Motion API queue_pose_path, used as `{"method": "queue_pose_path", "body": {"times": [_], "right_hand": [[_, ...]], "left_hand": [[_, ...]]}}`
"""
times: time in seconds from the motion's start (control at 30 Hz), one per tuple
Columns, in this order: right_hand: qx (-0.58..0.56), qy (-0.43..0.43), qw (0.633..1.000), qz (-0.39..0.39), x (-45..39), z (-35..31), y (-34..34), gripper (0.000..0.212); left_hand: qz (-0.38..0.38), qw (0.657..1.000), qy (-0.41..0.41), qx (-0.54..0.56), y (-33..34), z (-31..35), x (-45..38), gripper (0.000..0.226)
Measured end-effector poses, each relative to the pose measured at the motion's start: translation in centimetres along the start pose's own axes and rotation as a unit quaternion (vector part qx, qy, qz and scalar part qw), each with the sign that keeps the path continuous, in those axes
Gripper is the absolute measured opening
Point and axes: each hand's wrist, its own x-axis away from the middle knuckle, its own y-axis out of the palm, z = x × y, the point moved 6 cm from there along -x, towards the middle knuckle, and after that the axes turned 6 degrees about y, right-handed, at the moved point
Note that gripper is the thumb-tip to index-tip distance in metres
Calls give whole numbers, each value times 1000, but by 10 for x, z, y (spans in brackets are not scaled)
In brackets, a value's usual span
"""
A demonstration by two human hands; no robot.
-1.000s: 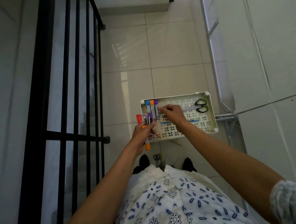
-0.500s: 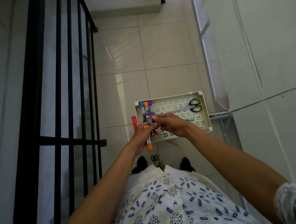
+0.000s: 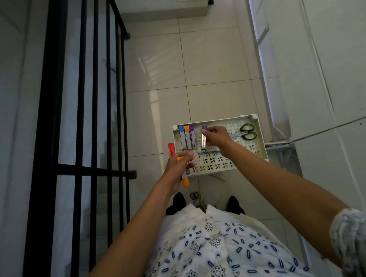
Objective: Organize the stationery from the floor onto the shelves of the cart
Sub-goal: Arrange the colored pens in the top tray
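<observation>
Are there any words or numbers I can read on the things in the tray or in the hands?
No text: none can be read anywhere in this view.
Red packet beside the cart tray: any print is too small and blurred.
Purple-capped item in the right hand: no label shows.
Orange-capped items in the left hand: no label shows.
Scissors: no brand mark shows.

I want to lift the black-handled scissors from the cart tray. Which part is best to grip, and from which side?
Probably grip the black-handled scissors at the loops, coming from above on the tray's right. They lie flat with the loops toward the right wall; the blades point left, and their tips are hidden by the right hand, which holds a purple-capped item.
</observation>
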Motion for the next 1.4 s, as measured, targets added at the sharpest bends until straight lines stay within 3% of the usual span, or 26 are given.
{"method": "queue_pose_path", "body": {"times": [0.23,0.37,0.5,0.7,0.77,0.93,1.07,1.17,1.4], "right_hand": [[78,-47,993,71,2,-15,15,42],[72,-46,992,90,3,-14,11,45],[57,-65,993,79,5,-12,9,28],[52,-78,991,94,13,-5,2,23],[46,-82,995,44,18,1,2,22],[80,-37,976,-198,45,24,18,34],[57,-10,959,-278,57,37,23,39],[23,-24,959,-280,60,37,20,31],[-96,7,983,-157,44,40,-9,28]], "left_hand": [[10,998,-12,69,-3,4,-1,64],[9,998,1,58,-7,5,-1,65],[3,996,10,93,-5,9,0,71],[-9,988,18,151,-1,15,-3,73],[-8,985,23,168,0,18,-5,70],[-19,984,41,173,5,24,-12,68],[-25,984,52,171,12,30,-16,58],[-31,984,58,166,16,32,-18,50],[-10,990,65,127,11,26,-18,43]]}}
